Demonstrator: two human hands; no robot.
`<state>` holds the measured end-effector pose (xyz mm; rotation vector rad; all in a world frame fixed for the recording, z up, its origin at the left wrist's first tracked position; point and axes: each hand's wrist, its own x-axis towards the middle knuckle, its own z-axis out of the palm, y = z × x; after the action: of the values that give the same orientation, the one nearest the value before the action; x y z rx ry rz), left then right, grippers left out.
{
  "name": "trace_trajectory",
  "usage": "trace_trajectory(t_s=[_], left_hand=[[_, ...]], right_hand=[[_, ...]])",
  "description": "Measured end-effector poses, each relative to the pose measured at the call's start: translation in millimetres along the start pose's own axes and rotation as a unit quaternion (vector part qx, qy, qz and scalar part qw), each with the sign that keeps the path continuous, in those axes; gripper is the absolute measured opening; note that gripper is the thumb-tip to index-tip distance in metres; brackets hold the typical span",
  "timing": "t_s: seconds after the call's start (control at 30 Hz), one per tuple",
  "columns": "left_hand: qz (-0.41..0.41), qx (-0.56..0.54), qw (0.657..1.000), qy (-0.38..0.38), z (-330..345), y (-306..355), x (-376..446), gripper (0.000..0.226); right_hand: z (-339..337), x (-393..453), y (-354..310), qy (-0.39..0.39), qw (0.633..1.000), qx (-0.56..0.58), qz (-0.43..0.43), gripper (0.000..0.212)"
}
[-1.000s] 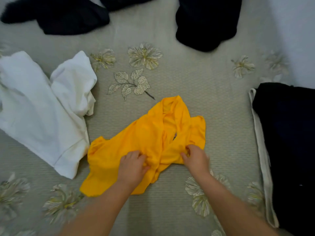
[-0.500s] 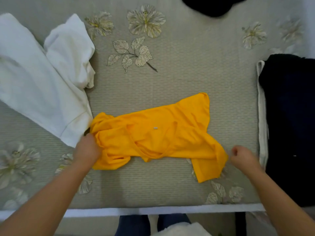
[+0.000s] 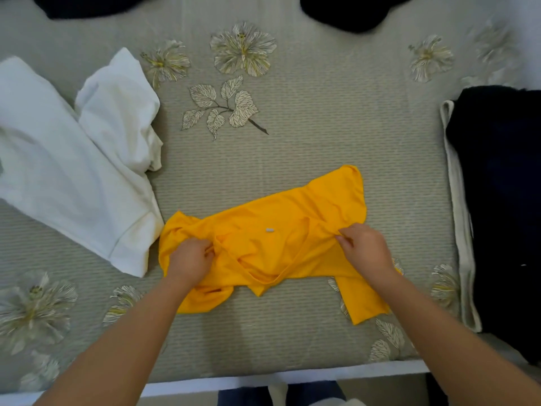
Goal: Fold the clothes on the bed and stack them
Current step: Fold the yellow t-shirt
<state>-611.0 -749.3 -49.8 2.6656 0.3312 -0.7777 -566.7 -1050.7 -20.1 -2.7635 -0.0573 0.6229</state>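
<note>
A yellow shirt (image 3: 272,224) lies spread and rumpled on the bed (image 3: 336,136) near its front edge, neckline towards me. My left hand (image 3: 191,259) pinches the fabric at the left of the neckline. My right hand (image 3: 366,249) pinches the fabric at the right shoulder. One yellow sleeve hangs down at the lower right, another bunches at the lower left.
A crumpled white garment (image 3: 76,159) lies at the left, touching the yellow shirt. A stack with dark clothes (image 3: 503,200) on a cream piece sits at the right. More dark clothes (image 3: 351,10) lie at the far edge. The bed's front edge (image 3: 292,378) is close.
The yellow shirt was bunched, then pulled out wide. Both hands have moved inward from its outer ends to the neckline and shoulder, and now pinch the fabric there.
</note>
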Motion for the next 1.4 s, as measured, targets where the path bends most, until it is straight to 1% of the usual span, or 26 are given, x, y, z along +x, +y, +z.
trace_trajectory(t_s=[0.03,0.1,0.13,0.17,0.23,0.27,0.33,0.43,0.47,0.5,0.53,0.6,0.63,0.67,0.7,0.77,0.83,0.9,0.97,1.0,1.07,1.2,1.27,1.33,1.4], left_hand=[[0.009,-0.039,0.999,0.004,-5,-1,1,0.017],[0.005,-0.105,0.993,0.052,-20,1,1,0.016],[0.000,-0.142,0.987,0.074,-32,6,0,0.016],[0.002,-0.183,0.980,0.081,-46,12,-1,0.014],[0.033,-0.237,0.969,0.062,-78,31,0,0.006],[0.057,-0.241,0.967,0.056,-97,44,1,0.005],[0.104,-0.222,0.967,0.067,-137,73,5,0.005],[0.161,-0.175,0.963,0.128,-194,118,0,0.006],[0.181,-0.156,0.959,0.153,-213,129,-6,0.013],[0.201,-0.132,0.955,0.176,-231,137,-14,0.024],[0.222,-0.109,0.949,0.196,-248,144,-21,0.033],[0.238,-0.079,0.935,0.252,-281,158,-40,0.036],[0.232,-0.070,0.924,0.294,-296,164,-51,0.038],[0.223,-0.063,0.911,0.341,-310,169,-62,0.040],[0.215,-0.057,0.895,0.385,-322,174,-73,0.042],[0.218,-0.048,0.861,0.457,-341,184,-99,0.041],[0.236,-0.036,0.824,0.514,-353,190,-128,0.037],[0.256,0.005,0.772,0.581,-358,191,-158,0.029],[0.247,0.049,0.712,0.655,-356,187,-185,0.024],[0.239,0.059,0.687,0.684,-354,185,-197,0.018],[0.229,0.063,0.652,0.720,-344,177,-220,0.005],[0.226,0.056,0.641,0.731,-315,151,-272,0.001],[0.232,0.059,0.636,0.734,-304,138,-300,0.000],[0.247,0.065,0.618,0.744,-299,129,-327,0.001],[0.266,0.071,0.590,0.759,-300,126,-354,0.002]], right_hand=[[-9,-1,0,0.021,0.998,0.058,0.015,0.025],[-34,-3,0,0.075,0.982,0.164,0.059,0.023],[-48,-2,2,0.090,0.973,0.200,0.078,0.022],[-62,2,4,0.099,0.965,0.223,0.093,0.022],[-96,16,2,0.097,0.951,0.265,0.125,0.023],[-115,23,-1,0.096,0.938,0.300,0.147,0.024],[-155,36,-10,0.122,0.897,0.380,0.190,0.024],[-218,43,-22,0.178,0.845,0.460,0.205,0.022],[-238,43,-26,0.192,0.833,0.481,0.197,0.024],[-256,41,-31,0.204,0.832,0.483,0.182,0.028],[-274,37,-37,0.216,0.845,0.462,0.163,0.032],[-309,22,-50,0.261,0.879,0.384,0.107,0.033],[-325,11,-58,0.292,0.889,0.348,0.062,0.033],[-339,0,-65,0.328,0.892,0.312,0.007,0.034],[-351,-12,-70,0.372,0.886,0.273,-0.050,0.034],[-369,-36,-75,0.461,0.859,0.176,-0.138,0.026],[-382,-60,-73,0.525,0.824,0.105,-0.183,0.021],[-388,-85,-65,0.585,0.780,0.056,-0.213,0.022],[-390,-109,-54,0.628,0.742,0.024,-0.231,0.029],[-390,-121,-51,0.643,0.728,0.012,-0.236,0.030],[-389,-149,-48,0.662,0.710,-0.007,-0.241,0.031],[-375,-211,-51,0.694,0.672,-0.029,-0.256,0.028],[-365,-243,-52,0.703,0.659,-0.025,-0.267,0.027],[-358,-273,-53,0.718,0.641,-0.009,-0.269,0.027],[-356,-300,-56,0.726,0.634,0.008,-0.267,0.027]])
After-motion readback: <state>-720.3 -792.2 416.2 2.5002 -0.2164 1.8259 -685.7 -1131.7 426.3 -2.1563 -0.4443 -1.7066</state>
